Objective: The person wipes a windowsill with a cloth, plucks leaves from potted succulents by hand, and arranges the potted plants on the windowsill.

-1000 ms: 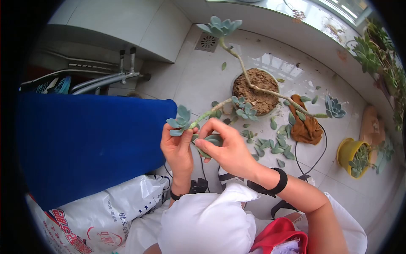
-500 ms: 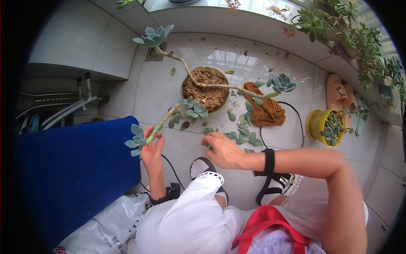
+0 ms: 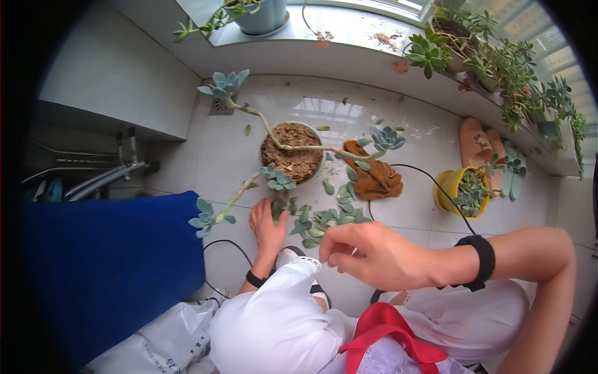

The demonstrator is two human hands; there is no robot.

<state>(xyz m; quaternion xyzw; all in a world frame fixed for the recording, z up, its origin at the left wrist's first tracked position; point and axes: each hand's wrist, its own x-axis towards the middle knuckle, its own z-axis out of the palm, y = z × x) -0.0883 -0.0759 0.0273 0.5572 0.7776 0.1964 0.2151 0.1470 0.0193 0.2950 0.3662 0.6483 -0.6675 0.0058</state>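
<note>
A round pot of brown soil [image 3: 291,151] stands on the tiled floor, with long bare succulent stems [image 3: 311,148] arching out and ending in blue-green rosettes. My left hand [image 3: 268,226] reaches down to the floor just below the small rosettes [image 3: 278,178], its fingers apart beside fallen leaves; its fingertips are partly against the leaves. Several loose leaves [image 3: 317,225] lie between my two hands. Nearer to me, my right hand [image 3: 364,249] is raised with its fingers curled together; anything inside them is hidden. The left rosette [image 3: 204,217] hangs free beside the blue cloth-covered block.
A brown cloth [image 3: 377,181] lies right of the pot, near a black cable [image 3: 430,172]. A yellow pot [image 3: 443,193] and slippers [image 3: 473,144] stand at the right. A blue block [image 3: 118,268] and white sack [image 3: 162,340] fill the left. Potted plants line the ledge [image 3: 324,47].
My left hand has let go of the left stem and moved right, down to the fallen leaves. My right hand left the stem, passed over the leaves, and is now closer to me.
</note>
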